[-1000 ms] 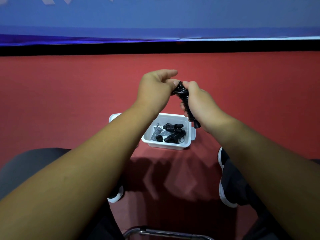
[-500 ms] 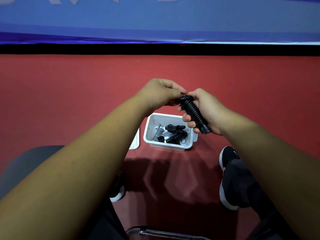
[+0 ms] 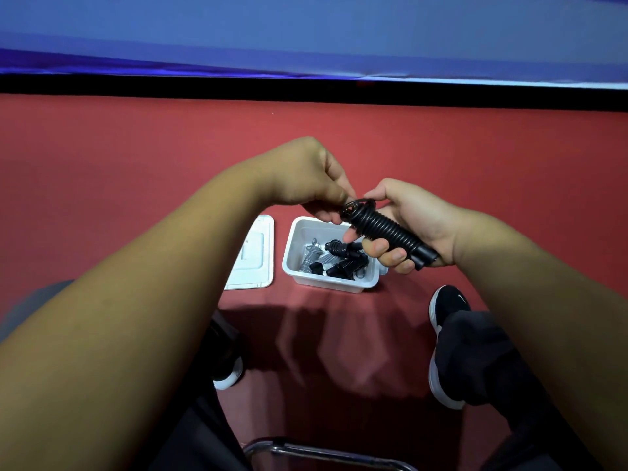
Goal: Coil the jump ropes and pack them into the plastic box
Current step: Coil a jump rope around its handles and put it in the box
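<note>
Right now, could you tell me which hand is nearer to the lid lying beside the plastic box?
Left. The left hand hovers above and just right of the lid; the right hand, gripping the coiled black rope, is farther right, over the box.

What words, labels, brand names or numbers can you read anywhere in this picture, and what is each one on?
No readable words or numbers anywhere.
Right shoe: a small white mark on the side, a logo shape only, no letters.
Lid lying beside the plastic box: a raised panel with faint marks, too blurred to read.
Blue banner at the top: pale shapes at its upper edge, cut off, unreadable.
Coiled jump rope in the hands: no text visible.
</note>
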A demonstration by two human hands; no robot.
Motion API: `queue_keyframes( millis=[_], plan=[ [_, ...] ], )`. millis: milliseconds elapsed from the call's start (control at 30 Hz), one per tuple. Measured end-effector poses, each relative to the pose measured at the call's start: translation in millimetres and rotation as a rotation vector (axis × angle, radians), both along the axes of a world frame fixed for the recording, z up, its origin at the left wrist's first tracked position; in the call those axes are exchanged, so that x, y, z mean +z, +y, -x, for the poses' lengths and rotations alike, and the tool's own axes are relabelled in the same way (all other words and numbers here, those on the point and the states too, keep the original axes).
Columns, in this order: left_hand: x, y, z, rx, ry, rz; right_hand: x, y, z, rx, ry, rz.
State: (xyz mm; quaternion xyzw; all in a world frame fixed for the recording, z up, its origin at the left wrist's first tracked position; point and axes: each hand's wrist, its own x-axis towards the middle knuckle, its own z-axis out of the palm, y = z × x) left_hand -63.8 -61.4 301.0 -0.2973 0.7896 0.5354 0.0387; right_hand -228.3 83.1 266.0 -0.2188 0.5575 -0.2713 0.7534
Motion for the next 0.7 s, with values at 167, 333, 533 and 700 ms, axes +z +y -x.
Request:
queue_keyframes(
  millis=[167, 333, 533, 700],
  plan=[
    [-9.4, 10.6, 4.1, 0.1, 0.123, 0.067, -0.4, 0.5, 1.9, -0.081, -0.117, 0.033],
    [-23.7, 10.9, 13.3, 0.44, 0.257, 0.209, -2.3, -2.9, -7.2, -0.065, -0.14, 0.053],
    [-30.3, -3.1, 17.1, 0.68, 0.34, 0.125, 0.0, -9.9, -16.1, -0.076, -0.041, 0.051],
    [-33.4, -13.6, 23.9, 0.666, 0.356, -0.021, -12.4, -11.6, -17.1, -0.188, -0.069, 0.068]
  ],
)
